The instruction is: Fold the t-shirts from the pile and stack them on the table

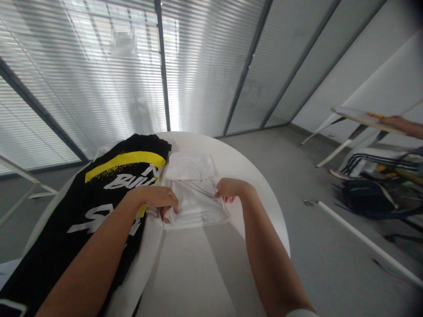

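A white cloth garment (194,202), partly folded over at its far end, lies on the round white table (261,185). My left hand (165,200) pinches its near left edge, with a bunched bit of fabric at the fingertips. On the opposite side, my right hand (231,189) is closed on the right edge of the same fabric. Under and beside my left forearm stretches a black garment (109,189) with a yellow band and white lettering. What kind of garment the white cloth is, I cannot tell.
Glass panels with blinds (198,66) stand behind the table. To the right, another person's hand (393,122) rests at a second table (350,115). A dark bag (366,198) and a white pole (360,237) are on that side near the floor.
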`<state>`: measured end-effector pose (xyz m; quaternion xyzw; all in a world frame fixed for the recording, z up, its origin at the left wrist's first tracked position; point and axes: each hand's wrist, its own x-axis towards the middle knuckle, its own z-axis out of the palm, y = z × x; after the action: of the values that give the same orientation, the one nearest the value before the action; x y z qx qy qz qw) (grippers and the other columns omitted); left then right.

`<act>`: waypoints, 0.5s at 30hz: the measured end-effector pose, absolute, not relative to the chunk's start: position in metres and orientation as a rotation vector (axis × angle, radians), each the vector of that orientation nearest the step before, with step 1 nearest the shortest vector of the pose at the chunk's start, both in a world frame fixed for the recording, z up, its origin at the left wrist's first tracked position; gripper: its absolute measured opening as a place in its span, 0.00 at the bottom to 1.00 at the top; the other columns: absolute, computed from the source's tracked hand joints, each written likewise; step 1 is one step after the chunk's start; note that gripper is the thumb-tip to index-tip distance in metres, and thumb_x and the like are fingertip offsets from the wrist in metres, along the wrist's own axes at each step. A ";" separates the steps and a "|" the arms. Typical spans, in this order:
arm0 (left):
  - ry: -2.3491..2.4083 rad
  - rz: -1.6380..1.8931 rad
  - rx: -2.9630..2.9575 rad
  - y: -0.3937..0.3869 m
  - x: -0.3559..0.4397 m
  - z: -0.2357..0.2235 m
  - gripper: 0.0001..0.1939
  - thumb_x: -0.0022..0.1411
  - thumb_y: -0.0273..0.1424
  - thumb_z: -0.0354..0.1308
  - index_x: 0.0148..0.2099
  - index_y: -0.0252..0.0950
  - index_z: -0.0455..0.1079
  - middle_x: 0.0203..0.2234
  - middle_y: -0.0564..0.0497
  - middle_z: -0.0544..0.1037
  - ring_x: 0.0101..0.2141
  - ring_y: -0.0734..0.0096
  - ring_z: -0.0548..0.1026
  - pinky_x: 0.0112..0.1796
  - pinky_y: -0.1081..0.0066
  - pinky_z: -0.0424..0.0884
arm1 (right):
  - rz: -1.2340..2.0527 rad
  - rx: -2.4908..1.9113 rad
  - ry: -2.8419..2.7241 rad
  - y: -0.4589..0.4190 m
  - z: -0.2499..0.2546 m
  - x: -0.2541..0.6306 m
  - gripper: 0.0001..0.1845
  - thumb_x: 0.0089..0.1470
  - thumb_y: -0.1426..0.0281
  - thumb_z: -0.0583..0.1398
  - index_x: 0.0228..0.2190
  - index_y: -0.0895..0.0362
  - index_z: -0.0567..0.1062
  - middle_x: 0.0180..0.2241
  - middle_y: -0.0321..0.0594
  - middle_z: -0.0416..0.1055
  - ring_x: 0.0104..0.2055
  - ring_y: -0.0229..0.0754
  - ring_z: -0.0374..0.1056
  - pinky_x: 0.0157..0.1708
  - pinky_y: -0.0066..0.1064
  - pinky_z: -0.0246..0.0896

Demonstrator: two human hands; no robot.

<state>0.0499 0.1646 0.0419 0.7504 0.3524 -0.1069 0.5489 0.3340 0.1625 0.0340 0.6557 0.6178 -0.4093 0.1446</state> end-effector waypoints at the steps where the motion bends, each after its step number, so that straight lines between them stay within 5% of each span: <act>1: 0.821 -0.259 1.799 0.164 0.049 0.042 0.12 0.53 0.37 0.59 0.32 0.36 0.80 0.18 0.48 0.78 0.23 0.65 0.75 0.29 0.72 0.67 | -1.202 1.886 1.762 0.162 0.034 0.338 0.11 0.55 0.68 0.62 0.25 0.63 0.74 0.23 0.44 0.74 0.22 0.38 0.69 0.28 0.33 0.70; 5: 0.842 -0.295 1.834 0.165 0.047 0.040 0.17 0.58 0.41 0.54 0.31 0.36 0.79 0.17 0.48 0.77 0.22 0.66 0.75 0.30 0.72 0.68 | -1.181 1.881 1.822 0.165 0.033 0.348 0.10 0.53 0.68 0.62 0.24 0.61 0.74 0.27 0.45 0.76 0.21 0.38 0.69 0.26 0.32 0.68; 9: 1.081 -0.083 1.879 0.169 0.048 0.035 0.22 0.62 0.48 0.48 0.33 0.35 0.72 0.16 0.49 0.76 0.19 0.68 0.73 0.26 0.73 0.65 | -1.026 1.958 2.020 0.173 0.023 0.342 0.21 0.62 0.60 0.52 0.28 0.60 0.76 0.29 0.48 0.77 0.25 0.40 0.71 0.26 0.29 0.64; 15: 1.256 -0.116 2.028 0.172 0.053 0.019 0.12 0.51 0.39 0.61 0.33 0.38 0.66 0.18 0.54 0.76 0.22 0.69 0.73 0.25 0.73 0.60 | -0.594 1.903 2.283 0.181 0.010 0.336 0.17 0.60 0.59 0.57 0.35 0.60 0.77 0.37 0.51 0.78 0.40 0.44 0.74 0.34 0.26 0.61</act>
<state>0.0532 0.1719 0.0187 0.7896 0.4890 -0.0452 0.3678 0.3361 0.1809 0.0097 0.6270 0.7521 -0.1956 0.0552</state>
